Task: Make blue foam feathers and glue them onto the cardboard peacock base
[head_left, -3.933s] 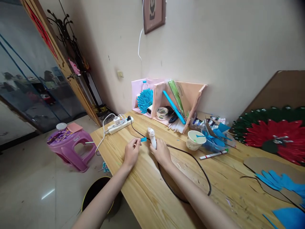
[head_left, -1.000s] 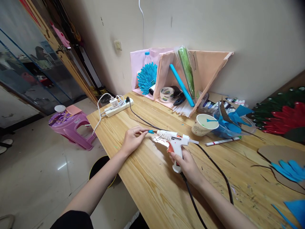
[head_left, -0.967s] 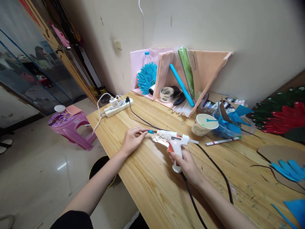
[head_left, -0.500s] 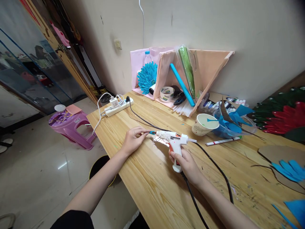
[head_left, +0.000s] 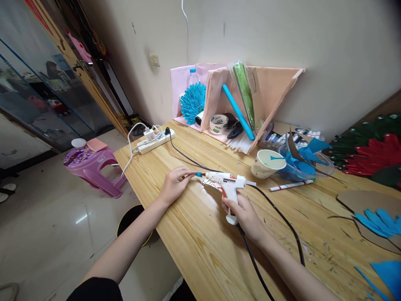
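Glue gun [head_left: 232, 193] of smooth white plastic, pistol-shaped with an orange-red trigger, is held above the wooden table by the right hand [head_left: 247, 213], whose fingers are wrapped around the grip. A pale, rod-like glue stick [head_left: 251, 183] juts from its rear, and a dark label on its side bears light print too small to read. Its nozzle meets or nearly meets a small, bright blue strip-like piece [head_left: 198, 174], pinched narrowly between the thumb and fingertips of the left hand [head_left: 176, 184]; whether they touch is unclear. Below lies the smooth, pale wooden tabletop [head_left: 191, 238], streaked with grain and crossed by a flexible black cable [head_left: 286, 218]. Beyond the gun stands a tapering cream paper cup [head_left: 261, 170] with faint printing, near a clear plastic bowl [head_left: 326, 166] of flat blue pieces; a slim white marker [head_left: 290, 186] with red bands lies in front. Farther back, a peach, fabric-like divider [head_left: 275, 85] holds a white-sided tape roll [head_left: 218, 124], its green-and-dark lettering illegible, a slanting blue tube [head_left: 237, 109] and a green roll in crinkly clear wrap [head_left: 243, 90]. Left of these sits a dense, spiky-petalled blue flower [head_left: 190, 103].
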The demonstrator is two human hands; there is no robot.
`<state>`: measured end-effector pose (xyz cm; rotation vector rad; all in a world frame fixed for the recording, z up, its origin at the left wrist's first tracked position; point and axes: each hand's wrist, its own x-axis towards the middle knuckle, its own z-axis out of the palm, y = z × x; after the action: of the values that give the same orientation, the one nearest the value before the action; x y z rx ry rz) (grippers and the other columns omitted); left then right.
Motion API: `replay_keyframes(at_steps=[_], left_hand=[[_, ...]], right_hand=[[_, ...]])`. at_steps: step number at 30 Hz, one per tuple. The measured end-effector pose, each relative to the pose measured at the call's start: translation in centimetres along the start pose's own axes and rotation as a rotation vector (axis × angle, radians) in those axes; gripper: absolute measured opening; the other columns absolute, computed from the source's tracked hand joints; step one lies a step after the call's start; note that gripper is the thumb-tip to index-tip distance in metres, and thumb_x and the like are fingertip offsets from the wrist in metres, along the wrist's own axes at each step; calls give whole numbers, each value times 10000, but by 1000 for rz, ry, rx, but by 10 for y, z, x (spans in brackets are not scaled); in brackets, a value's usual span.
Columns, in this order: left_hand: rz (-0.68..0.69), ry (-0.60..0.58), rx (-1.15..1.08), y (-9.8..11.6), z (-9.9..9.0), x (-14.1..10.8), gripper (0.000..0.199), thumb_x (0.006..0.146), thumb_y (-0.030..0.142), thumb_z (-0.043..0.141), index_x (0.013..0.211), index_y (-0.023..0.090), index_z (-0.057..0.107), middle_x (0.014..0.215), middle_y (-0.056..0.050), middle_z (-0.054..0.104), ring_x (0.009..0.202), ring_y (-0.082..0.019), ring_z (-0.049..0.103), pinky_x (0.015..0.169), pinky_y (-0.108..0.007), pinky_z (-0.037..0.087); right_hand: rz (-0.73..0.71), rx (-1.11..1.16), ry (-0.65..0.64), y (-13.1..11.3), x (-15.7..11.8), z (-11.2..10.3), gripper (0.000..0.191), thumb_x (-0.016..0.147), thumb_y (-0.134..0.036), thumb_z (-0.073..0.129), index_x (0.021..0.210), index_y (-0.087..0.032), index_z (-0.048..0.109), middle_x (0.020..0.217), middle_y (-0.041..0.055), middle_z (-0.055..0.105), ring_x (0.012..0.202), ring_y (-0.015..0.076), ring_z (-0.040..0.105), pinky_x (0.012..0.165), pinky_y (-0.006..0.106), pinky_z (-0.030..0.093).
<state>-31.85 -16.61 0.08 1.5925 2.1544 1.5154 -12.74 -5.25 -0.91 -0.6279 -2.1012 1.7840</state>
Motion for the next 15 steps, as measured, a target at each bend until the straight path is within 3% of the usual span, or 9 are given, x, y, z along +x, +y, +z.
replay_keyframes(at_steps=[9, 12, 15], left_hand=[[-42, 63, 3, 1, -4, -1, 163, 827, 255, 551, 889, 221, 697, 835, -46, 668, 761, -143, 596, 643, -244, 458], [-75, 131, -18, 1, -6, 0, 156, 822, 265, 556, 871, 216, 696, 853, -43, 673, 786, -148, 603, 638, -238, 459], [-104, 225, -28, 0, -8, 0, 151, 811, 277, 568, 857, 208, 694, 857, -40, 677, 796, -151, 610, 641, -237, 467]], right_hand=[[32, 1, 99, 0, 7, 1, 244, 807, -386, 450, 711, -164, 488, 595, -11, 484, 556, 132, 447, 529, 254, 346], [-25, -34, 175, -4, 30, 4, 219, 804, -363, 442, 795, -157, 514, 633, 2, 527, 575, 141, 487, 540, 252, 372], [-84, -225, 223, -12, 65, 13, 196, 813, -335, 421, 847, -167, 516, 700, 16, 573, 633, 151, 533, 591, 245, 396]])
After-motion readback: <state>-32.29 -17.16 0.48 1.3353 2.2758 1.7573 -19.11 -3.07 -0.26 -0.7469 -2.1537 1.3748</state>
